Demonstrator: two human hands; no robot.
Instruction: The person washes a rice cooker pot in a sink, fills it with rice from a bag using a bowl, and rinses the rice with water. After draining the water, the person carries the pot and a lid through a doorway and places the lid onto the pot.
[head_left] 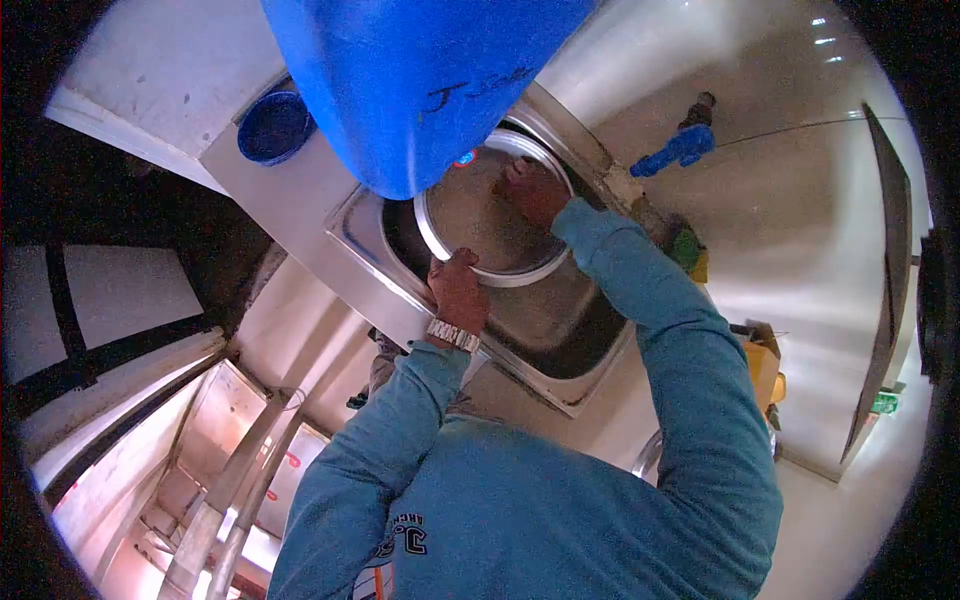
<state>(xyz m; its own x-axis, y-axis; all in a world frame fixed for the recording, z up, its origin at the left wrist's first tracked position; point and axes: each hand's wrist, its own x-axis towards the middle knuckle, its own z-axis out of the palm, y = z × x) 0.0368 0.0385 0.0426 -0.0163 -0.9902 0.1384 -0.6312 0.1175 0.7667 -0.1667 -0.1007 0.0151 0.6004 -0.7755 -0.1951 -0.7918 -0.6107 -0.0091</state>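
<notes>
A wide round metal tray (465,215) with a bright raised rim rests tilted in the stainless steel sink (545,340). My left hand (458,290), with a metal-band watch at the wrist, grips the tray's near-left rim, thumb over the edge. On the tray's inner face, toward its far right side, my right hand (532,192) presses down with curled fingers. I cannot tell what, if anything, is in those fingers. A small red-and-blue spot (464,158) shows at the tray's far edge, beside a big blue plastic drum (420,90) that overhangs the sink.
A round blue tub (275,128) stands on the steel counter left of the drum. To the right, a blue tap (680,150) juts from the wall. A green scrubbing pad (685,247) lies by the sink's right edge, close to my right forearm.
</notes>
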